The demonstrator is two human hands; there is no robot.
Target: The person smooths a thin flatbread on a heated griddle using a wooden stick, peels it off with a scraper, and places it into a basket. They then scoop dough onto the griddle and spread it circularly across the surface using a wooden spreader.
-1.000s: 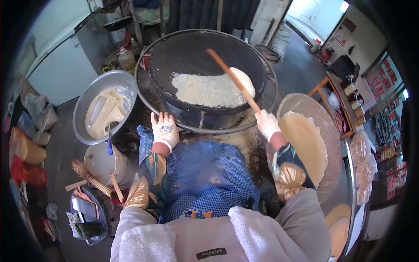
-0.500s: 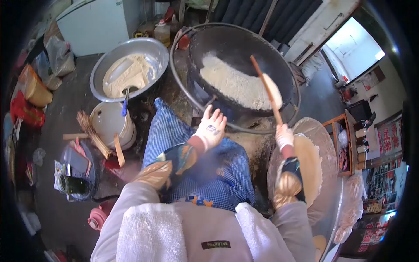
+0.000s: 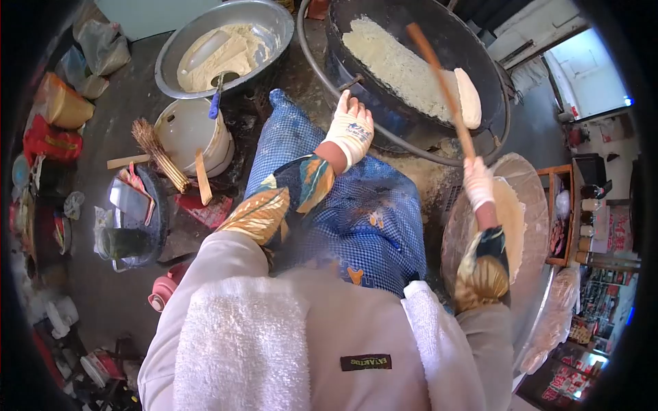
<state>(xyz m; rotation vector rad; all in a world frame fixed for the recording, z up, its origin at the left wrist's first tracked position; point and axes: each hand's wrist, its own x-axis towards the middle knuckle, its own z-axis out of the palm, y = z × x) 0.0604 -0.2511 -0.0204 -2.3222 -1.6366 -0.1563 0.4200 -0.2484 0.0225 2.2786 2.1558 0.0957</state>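
My right hand (image 3: 478, 181), in a white glove, is closed around the lower end of a long wooden stick (image 3: 442, 82). The stick reaches out over a large dark round griddle (image 3: 339, 58). A pale, grainy batter layer (image 3: 391, 61) covers part of its surface, and a thick smooth lump of dough (image 3: 468, 99) lies at the layer's right end, just beside the stick. My left hand (image 3: 353, 133), gloved with bare fingertips, has its fingers stretched out near the griddle's outer metal ring (image 3: 319, 74) and holds nothing. Whether the fingertips touch the ring is unclear.
Left of the griddle stands a metal basin (image 3: 164, 72) of batter with a blue-handled ladle (image 3: 215, 103). Below it are a white bucket (image 3: 223, 140) and a straw brush (image 3: 161, 154). On my right, a thin flat pancake (image 3: 514, 226) rests on a round tray (image 3: 466, 226).
The view has tipped downward, so the griddle and basin sit higher in the picture. My right hand still grips the stick beside the dough lump, and my left hand stays by the ring.
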